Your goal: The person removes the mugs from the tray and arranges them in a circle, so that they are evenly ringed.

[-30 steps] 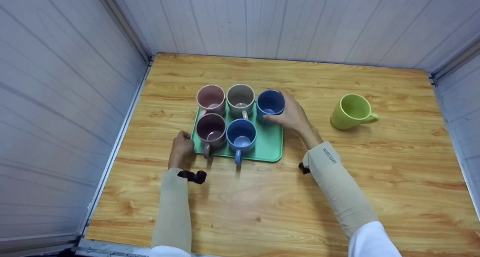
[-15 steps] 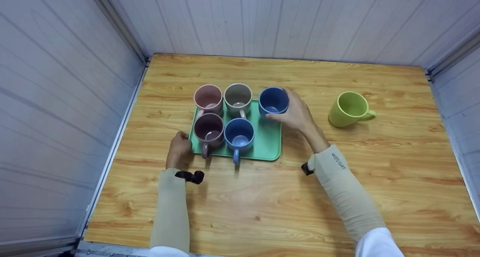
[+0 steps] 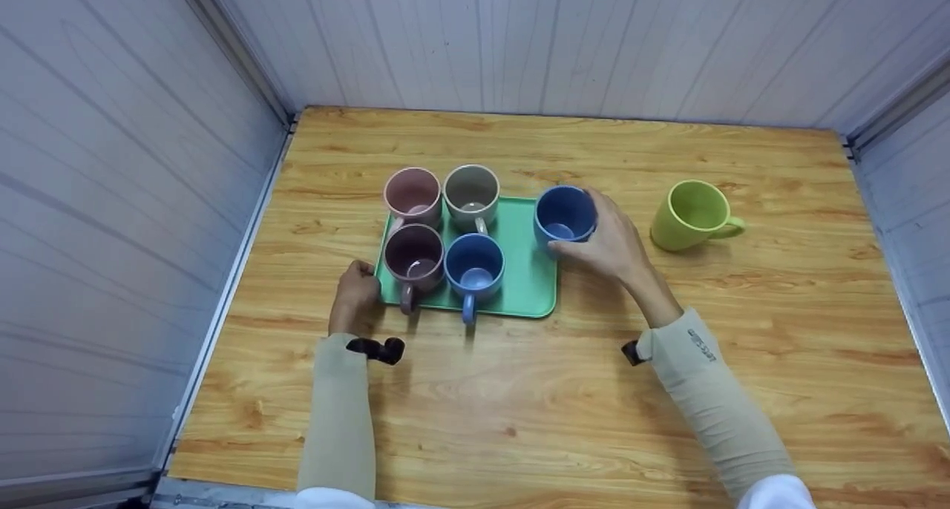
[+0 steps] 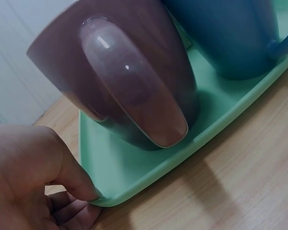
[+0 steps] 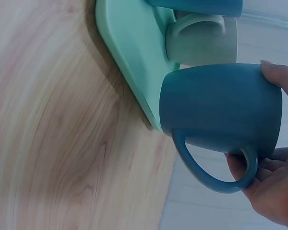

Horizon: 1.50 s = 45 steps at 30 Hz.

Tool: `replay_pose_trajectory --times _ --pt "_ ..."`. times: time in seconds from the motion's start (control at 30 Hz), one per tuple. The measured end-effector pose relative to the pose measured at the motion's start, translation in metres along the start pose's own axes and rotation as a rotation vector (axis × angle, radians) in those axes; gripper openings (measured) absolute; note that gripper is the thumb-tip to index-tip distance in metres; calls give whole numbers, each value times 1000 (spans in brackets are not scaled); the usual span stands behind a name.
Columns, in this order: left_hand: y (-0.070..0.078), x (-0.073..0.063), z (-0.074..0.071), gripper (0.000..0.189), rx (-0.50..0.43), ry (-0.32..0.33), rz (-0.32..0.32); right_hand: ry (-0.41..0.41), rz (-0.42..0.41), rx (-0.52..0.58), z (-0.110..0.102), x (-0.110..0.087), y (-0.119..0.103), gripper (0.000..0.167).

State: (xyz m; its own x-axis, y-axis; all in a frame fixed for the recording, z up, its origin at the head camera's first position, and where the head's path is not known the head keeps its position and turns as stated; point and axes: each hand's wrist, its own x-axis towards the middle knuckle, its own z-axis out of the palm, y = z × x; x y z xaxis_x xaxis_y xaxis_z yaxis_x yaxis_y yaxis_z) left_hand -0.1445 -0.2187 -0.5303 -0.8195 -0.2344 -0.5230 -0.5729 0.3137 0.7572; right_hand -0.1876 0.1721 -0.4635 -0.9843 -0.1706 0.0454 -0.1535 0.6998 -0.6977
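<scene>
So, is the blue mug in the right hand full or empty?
Empty: the head view looks into the blue mug held by the right hand, showing its bare bottom.

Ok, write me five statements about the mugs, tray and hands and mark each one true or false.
1. The right hand holds a blue mug. True.
2. The left hand holds a corner of the green tray. True.
3. The lime-green mug stands on the green tray. False: the lime-green mug stands on the table.
4. The gray mug lies on its side. False: the gray mug stands upright.
5. The purple mug stands on the green tray. True.
</scene>
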Motion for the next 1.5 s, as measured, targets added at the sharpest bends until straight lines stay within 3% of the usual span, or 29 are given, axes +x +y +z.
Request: replay_pose_trajectory --times 0.23,0.37,0.83,1.07,1.5 --pt "1 -1 -2 33 76 -22 4 32 -53 -41 -15 -18 8 102" --pt "2 -1 -2 32 67 -30 0 59 -48 -77 -25 -27 14 99" --pt "5 2 -4 33 53 -9 -18 130 5 -62 -55 -51 34 98" --pt "1 1 -1 35 82 -10 25 149 44 -47 -64 -68 51 99" --pt "-1 3 -2 38 146 -22 44 178 119 15 -75 -94 79 95"
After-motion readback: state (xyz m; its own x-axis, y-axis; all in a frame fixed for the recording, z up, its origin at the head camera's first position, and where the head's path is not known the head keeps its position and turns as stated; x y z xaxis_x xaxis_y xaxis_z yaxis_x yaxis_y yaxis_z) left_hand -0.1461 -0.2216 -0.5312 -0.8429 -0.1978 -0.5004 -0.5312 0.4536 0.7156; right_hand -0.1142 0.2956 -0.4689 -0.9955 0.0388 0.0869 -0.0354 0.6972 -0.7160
